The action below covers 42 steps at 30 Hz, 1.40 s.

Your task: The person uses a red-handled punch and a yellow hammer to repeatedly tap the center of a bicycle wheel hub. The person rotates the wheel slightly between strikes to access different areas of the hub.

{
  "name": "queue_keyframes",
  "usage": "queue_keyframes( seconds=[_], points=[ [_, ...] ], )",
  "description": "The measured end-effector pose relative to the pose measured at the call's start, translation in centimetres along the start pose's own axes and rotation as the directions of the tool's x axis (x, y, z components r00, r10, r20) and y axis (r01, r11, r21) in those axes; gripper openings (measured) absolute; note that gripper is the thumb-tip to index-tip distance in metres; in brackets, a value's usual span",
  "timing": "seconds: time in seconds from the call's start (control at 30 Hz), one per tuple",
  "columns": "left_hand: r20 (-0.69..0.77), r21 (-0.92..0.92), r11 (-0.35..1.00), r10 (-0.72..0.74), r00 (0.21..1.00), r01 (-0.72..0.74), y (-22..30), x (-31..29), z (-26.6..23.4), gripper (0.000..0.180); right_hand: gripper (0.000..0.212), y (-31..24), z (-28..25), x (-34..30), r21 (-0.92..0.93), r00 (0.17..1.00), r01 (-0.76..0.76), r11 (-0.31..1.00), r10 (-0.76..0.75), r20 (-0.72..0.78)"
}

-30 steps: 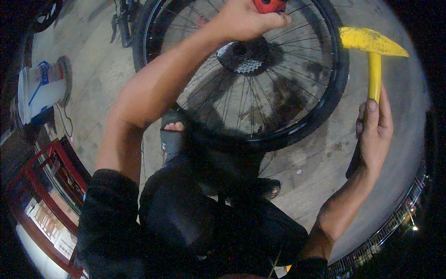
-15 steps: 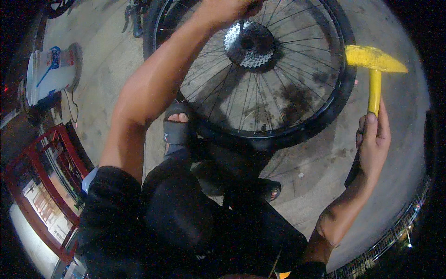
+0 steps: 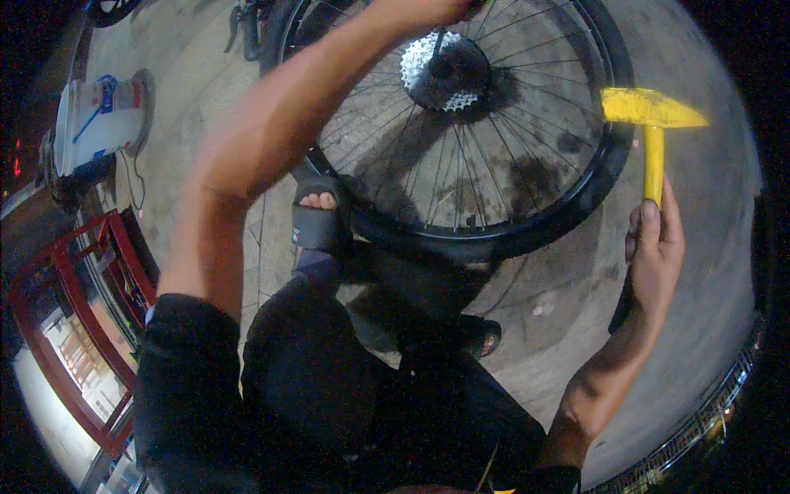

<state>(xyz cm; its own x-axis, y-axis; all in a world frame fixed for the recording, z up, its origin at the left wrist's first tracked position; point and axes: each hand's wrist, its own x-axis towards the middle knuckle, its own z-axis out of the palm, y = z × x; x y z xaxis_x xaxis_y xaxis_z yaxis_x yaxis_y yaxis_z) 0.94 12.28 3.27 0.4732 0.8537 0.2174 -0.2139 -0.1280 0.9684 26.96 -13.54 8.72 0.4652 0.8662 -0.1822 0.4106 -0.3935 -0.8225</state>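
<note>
My right hand [image 3: 658, 255] grips a hammer [image 3: 654, 111] by its handle, thumb along the shaft. The hammer has a yellow head with one pointed end, a yellow shaft and a dark lower grip, and is held upright beside the tyre's right side. A bicycle wheel [image 3: 485, 245] with a black tyre lies flat on the ground before my feet. At its hub is a silver and black cassette [image 3: 418, 64]. My left hand [image 3: 436, 10] reaches over the cassette, its fingers mostly cut off by the top edge. A thin dark rod rises from the hub toward it.
A white bucket [image 3: 107, 123] with blue markings stands on the left. Behind it lies a thin cord. A dark red metal frame [image 3: 70, 296] is at the lower left, and part of another bicycle [image 3: 243, 29] shows at the top. My sandalled feet [image 3: 319, 218] are near the tyre.
The view has shifted slightly, so the wheel and hammer sit a little differently in it. My right hand keeps its hold on the hammer, and my left hand remains over the hub.
</note>
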Motion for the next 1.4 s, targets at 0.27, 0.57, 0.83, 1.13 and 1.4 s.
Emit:
queue_keyframes(
  seconds=[0.27, 0.57, 0.83, 1.13, 1.4],
  points=[
    [0.376, 0.212, 0.977, -0.076, 0.924, -0.006, 4.6, 2.4, 8.7, 0.016, 0.045, 0.2, -0.5, -0.9, -0.026, 1.000, -0.009, 1.000, 0.009, -0.010],
    [0.169, 0.104, 0.992, -0.082, 0.982, 0.065, 3.0, 1.6, 2.0, 0.017, 0.045, 1.3, -2.1, -2.0, 0.010, 0.999, -0.031, 0.999, 0.031, -0.017],
    [-0.015, -0.053, 0.998, -0.038, 0.999, 0.038, -0.5, -0.9, -0.2, 0.018, 0.044, 1.3, -1.2, -2.4, -0.047, 0.998, -0.065, 0.997, 0.065, 0.003],
    [0.069, 0.299, 0.891, 0.337, 0.939, -0.342, 1.4, -7.6, 0.2, 0.037, 0.043, -0.2, -0.6, -2.8, -0.044, 0.994, -0.109, 0.993, 0.108, -0.017],
    [0.502, 0.230, 0.747, 0.458, 0.734, -0.623, -0.1, -14.9, 3.5, 0.028, 0.044, 0.2, -0.4, -3.2, -0.059, 0.995, -0.094, 0.994, 0.095, 0.027]
  ],
)
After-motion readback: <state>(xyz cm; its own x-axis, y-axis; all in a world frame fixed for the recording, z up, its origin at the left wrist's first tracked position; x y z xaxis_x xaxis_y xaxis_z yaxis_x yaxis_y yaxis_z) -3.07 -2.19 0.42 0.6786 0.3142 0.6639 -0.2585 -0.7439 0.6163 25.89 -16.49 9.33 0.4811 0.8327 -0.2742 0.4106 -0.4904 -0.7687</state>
